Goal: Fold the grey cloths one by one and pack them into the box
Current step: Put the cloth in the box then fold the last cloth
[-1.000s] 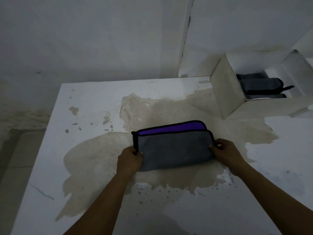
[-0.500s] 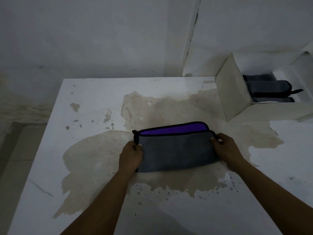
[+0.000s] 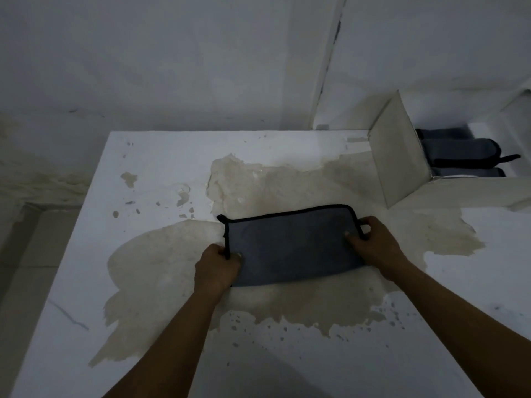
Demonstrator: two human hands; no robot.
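Since the earlier frame the purple inner strip is gone from sight; top layer of the grey cloth (image 3: pixel 290 244) now meets the far edge, black trim aligned; left hand (image 3: pixel 216 267) grips the cloth's 9 o'clock edge, thumb on top; right hand (image 3: pixel 373 242) pinches the 3 o'clock edge at the trim; cloth lies flat on the worktop (image 3: pixel 161 162), centred over the bare tan patch (image 3: pixel 275 185); box (image 3: pixel 399 156) stands at 2 o'clock from the cloth, well apart, open; folded cloths (image 3: pixel 459 153) lie stacked inside it.
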